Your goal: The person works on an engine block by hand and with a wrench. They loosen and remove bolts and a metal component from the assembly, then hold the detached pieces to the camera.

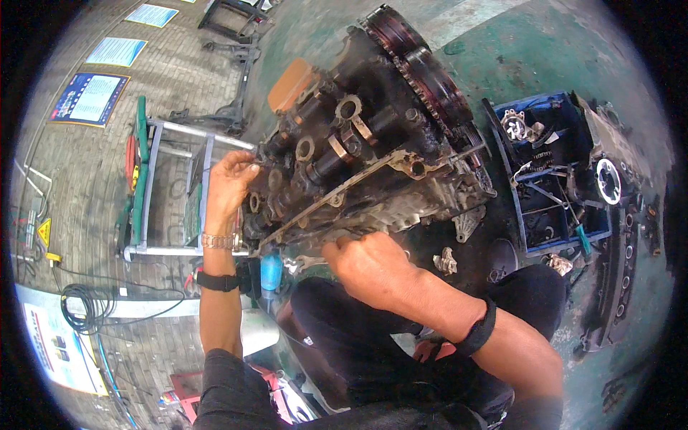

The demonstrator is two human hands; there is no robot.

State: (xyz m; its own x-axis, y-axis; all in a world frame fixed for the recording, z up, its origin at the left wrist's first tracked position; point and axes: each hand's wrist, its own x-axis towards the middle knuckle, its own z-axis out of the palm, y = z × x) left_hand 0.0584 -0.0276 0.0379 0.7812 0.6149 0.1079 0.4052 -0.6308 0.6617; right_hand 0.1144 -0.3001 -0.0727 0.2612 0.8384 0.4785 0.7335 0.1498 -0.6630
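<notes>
A dark, oily engine block lies in front of me with its crankshaft exposed. The toothed flywheel is at its far right end. At the block's left end, my left hand has its fingers bent and closed on the edge; the tips are partly lost against the dark metal. My right hand is closed in a fist-like grip close to the block's near side. Whatever its fingers hold is hidden behind the hand. An orange-brown block-shaped piece stands at the far side of the engine.
A blue parts crate with metal parts and a screwdriver stands at the right. Beyond it lies a long dark cover. A metal frame cart is on the left, near a blue bottle. Crumpled paper lies near my knee.
</notes>
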